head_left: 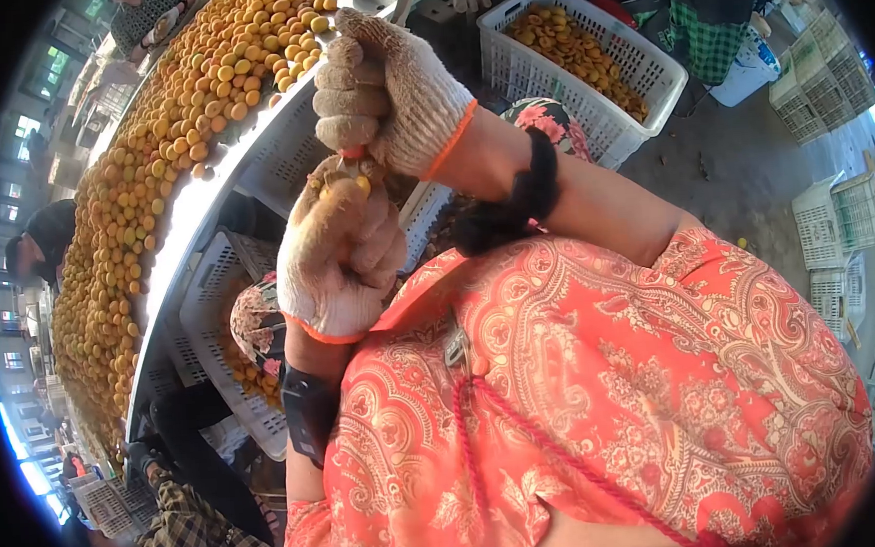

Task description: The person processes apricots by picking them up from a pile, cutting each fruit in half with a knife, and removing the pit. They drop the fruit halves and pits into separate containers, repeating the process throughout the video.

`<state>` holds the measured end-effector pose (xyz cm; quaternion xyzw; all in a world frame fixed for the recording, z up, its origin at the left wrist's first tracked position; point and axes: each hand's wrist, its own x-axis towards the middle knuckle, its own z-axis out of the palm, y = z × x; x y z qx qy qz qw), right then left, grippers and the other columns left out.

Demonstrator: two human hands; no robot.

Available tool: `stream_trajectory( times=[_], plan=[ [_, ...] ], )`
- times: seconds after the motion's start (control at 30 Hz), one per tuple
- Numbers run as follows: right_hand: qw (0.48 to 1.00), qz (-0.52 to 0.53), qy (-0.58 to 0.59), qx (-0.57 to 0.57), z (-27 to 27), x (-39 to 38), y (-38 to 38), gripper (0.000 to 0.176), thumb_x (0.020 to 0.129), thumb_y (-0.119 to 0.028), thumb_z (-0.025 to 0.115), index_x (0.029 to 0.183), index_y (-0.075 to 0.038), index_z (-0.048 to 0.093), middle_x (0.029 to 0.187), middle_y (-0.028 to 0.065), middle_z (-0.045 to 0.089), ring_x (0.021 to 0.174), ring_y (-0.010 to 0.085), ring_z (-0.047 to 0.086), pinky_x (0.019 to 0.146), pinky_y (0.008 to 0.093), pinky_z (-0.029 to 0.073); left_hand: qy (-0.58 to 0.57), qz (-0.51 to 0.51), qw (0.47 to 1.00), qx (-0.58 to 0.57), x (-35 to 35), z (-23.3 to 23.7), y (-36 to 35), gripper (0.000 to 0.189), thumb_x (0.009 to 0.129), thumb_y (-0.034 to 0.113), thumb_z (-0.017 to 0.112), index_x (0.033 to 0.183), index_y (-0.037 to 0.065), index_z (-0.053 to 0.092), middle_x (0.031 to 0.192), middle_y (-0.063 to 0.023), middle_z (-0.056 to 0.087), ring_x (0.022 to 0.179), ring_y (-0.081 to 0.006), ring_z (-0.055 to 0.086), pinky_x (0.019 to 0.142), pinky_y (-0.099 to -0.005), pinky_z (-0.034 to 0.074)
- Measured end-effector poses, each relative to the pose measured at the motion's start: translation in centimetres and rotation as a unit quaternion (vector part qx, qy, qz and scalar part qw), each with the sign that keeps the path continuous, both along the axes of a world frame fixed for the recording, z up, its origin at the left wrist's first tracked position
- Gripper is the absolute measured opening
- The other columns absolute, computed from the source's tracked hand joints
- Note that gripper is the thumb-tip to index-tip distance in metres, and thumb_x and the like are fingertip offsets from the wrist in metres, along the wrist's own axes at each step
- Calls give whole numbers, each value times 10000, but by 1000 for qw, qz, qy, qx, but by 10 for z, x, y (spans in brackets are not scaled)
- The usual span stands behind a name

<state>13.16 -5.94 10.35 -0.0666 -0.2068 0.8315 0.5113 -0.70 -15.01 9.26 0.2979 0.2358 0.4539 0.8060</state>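
My left hand point(341, 249), in a soiled white knit glove with an orange cuff, is closed with its fingers curled. A bit of a yellow-orange apricot point(363, 185) shows between its fingertips. Just above it, my right hand point(387, 96), gloved the same way, is a fist turned down toward the left. A small red tip point(353, 152) shows below that fist, where the two hands meet. What the right fingers grip is otherwise hidden. Beside both hands runs a light metal table point(182, 221) heaped with whole apricots point(211, 92).
A white crate point(587, 94) of opened apricots stands beyond my right wrist. Another crate point(223, 332) with fruit sits below the table edge on the left. Stacked crates point(821, 79) stand at far right. A person in a checked shirt point(198, 534) is at lower left; others are along the table.
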Motion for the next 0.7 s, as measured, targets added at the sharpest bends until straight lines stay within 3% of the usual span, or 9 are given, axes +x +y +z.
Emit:
stream_trajectory(
  times=[0.07,0.1,0.2,0.33,0.53,0.63,0.7],
  plan=[
    [995,57,81,6,-14,1,14,460,996,-376,491,603,-176,357,546,-45,232,456,119,235,464,290,240,-24,7,1000,9,-3,-8,5,354,991,355,579,1095,23,512,639,86,292,487,-20,254,436,-200,206],
    [996,45,68,-35,-10,1,12,452,988,-360,501,603,-173,357,554,-44,228,465,122,224,475,298,249,-3,10,1000,-4,-3,-7,8,472,984,450,562,1121,0,516,639,92,290,487,-17,238,432,-205,196],
    [991,56,109,-60,-21,-2,27,446,983,-370,513,610,-173,364,556,-47,229,466,118,223,476,299,249,-86,-23,996,-26,-4,-13,22,462,1008,427,521,1131,-18,519,637,85,288,484,-25,235,437,-206,191],
    [990,52,120,-48,-35,-7,47,447,981,-380,517,612,-174,375,557,-49,235,465,117,230,477,289,249,-92,6,993,-72,-5,-25,40,434,1017,406,488,1122,-12,534,641,70,293,480,-43,240,432,-223,199],
    [995,3,51,-82,-47,-15,72,457,980,-377,529,588,-185,395,555,-55,283,459,115,262,453,278,233,-77,64,981,-165,-6,-43,75,304,1009,351,461,975,59,538,656,44,313,474,-84,261,422,-264,209],
    [996,17,51,-72,-64,-18,90,449,977,-383,541,592,-185,423,548,-52,316,447,116,272,439,284,230,-11,114,972,-205,-5,-45,90,252,995,323,482,884,101,526,641,42,337,470,-94,269,420,-266,207],
    [999,10,15,-34,-68,-21,93,448,975,-386,550,594,-179,438,533,-47,322,431,121,267,433,288,229,105,118,953,-259,-6,-40,92,242,980,317,510,833,127,533,616,36,361,454,-102,264,416,-266,211]
  ],
)
